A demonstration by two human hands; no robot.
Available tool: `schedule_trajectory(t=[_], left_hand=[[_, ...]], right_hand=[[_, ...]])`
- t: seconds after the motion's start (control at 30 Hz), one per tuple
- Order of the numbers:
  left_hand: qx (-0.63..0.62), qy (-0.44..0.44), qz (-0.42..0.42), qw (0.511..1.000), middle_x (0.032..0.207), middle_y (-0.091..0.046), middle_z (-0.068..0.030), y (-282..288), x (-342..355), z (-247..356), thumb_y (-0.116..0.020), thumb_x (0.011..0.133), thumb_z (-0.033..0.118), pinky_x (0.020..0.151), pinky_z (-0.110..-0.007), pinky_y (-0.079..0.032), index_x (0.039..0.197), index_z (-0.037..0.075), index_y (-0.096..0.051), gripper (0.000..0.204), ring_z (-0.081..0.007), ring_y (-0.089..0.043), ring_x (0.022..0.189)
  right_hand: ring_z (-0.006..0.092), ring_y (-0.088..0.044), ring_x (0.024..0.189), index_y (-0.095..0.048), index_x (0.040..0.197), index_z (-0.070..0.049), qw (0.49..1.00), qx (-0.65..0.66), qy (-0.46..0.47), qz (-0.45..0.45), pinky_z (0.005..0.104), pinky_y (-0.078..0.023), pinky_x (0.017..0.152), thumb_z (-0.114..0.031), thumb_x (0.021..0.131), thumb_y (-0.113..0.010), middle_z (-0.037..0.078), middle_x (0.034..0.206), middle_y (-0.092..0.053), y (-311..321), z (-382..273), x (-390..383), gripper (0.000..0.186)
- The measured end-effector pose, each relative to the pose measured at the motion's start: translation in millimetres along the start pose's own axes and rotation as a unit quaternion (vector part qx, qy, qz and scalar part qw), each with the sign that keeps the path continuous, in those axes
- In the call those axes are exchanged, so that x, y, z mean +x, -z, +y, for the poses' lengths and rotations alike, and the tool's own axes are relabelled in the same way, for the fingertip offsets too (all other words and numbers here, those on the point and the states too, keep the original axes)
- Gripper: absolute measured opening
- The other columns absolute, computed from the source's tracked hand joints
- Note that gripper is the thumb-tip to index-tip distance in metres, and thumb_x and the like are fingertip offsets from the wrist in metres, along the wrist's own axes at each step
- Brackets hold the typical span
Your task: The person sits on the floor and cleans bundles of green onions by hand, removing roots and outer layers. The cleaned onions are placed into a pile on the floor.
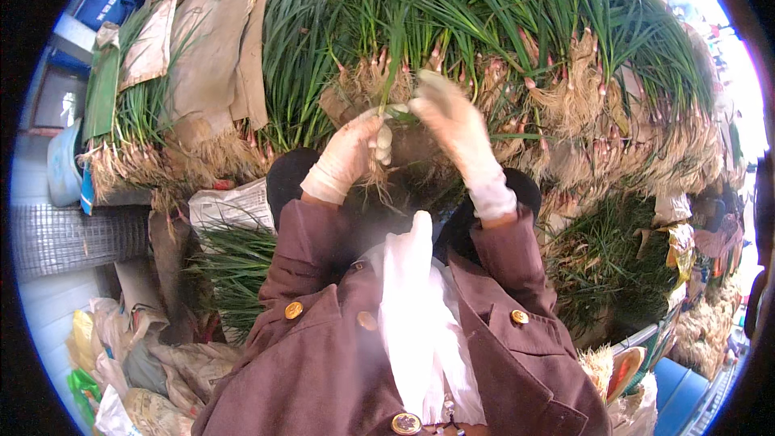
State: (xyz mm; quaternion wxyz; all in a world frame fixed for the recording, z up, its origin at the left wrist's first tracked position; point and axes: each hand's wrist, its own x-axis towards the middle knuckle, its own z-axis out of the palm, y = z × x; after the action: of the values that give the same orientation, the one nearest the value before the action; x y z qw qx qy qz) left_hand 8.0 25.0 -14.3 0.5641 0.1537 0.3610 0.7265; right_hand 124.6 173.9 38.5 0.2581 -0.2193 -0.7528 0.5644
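Observation:
My left hand (pixel 349 152), in a pale glove, is closed around a long-leaved green plant (pixel 394 87). The plant's leaves rise above the fingers, and thin roots hang beneath them. My right hand (pixel 454 117), also gloved, is just to the right, near the held leaves. Motion smears its fingers, so its grip is unclear. Beyond both hands lies a broad heap of similar plants (pixel 500 8), with reddish stem bases and stringy, straw-coloured roots (pixel 573 101) toward me.
Brown cardboard sheets (pixel 214 56) cover part of the heap at left. More green plants (pixel 234 274) lie low at left, and another pile (pixel 609 266) at right. Wire mesh (pixel 77 238) and crumpled bags (pixel 153 355) are at left. A blue container (pixel 682 391) stands lower right.

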Motion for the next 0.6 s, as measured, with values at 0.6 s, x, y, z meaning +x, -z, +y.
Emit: schedule_trajectory(t=[0.6], left_hand=[[0.061,-0.076,0.124,0.987,0.070,-0.056,0.0023,11,-3,-7,-0.056,0.098,0.023,0.064,-0.029,-0.050,0.123,0.003,-0.060,0.033,-0.0072,-0.052,0.062]], right_hand=[[0.0345,-0.066,0.087,-0.066,0.097,-0.007,0.904,-0.374,-0.187,0.087,0.0416,-0.052,0.081,-0.045,0.085,-0.068,0.014,0.092,-0.067,37,71,-1,0.041]])
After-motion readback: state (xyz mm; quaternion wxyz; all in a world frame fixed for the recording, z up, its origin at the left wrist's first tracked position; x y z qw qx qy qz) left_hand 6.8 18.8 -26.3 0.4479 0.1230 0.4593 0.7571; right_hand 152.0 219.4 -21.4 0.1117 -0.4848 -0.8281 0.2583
